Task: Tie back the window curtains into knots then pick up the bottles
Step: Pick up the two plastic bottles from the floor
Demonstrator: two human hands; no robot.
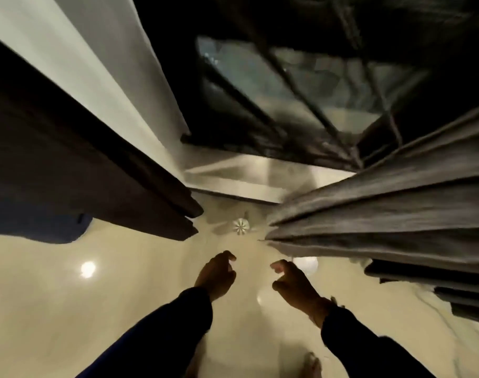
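Observation:
A dark curtain [91, 165] hangs on the left and a grey pleated curtain [382, 222] on the right, both with loose hems just above the floor. Between them is the barred window [301, 105] with its pale sill [246, 175]. My left hand [216, 274] and my right hand [295, 285] reach forward side by side over the floor, fingers loosely curled, holding nothing. Neither hand touches a curtain; the right one is nearest the grey curtain's hem. A clear bottle [241, 226] stands on the floor below the sill, seen from above. A faint second clear shape [306, 264] lies beside the grey hem.
The glossy beige floor [96, 309] reflects a ceiling light. A blue cloth [42, 227] lies under the dark curtain at the left. A bare foot [312, 364] shows at the bottom edge. A white wall panel [96, 64] rises at the upper left.

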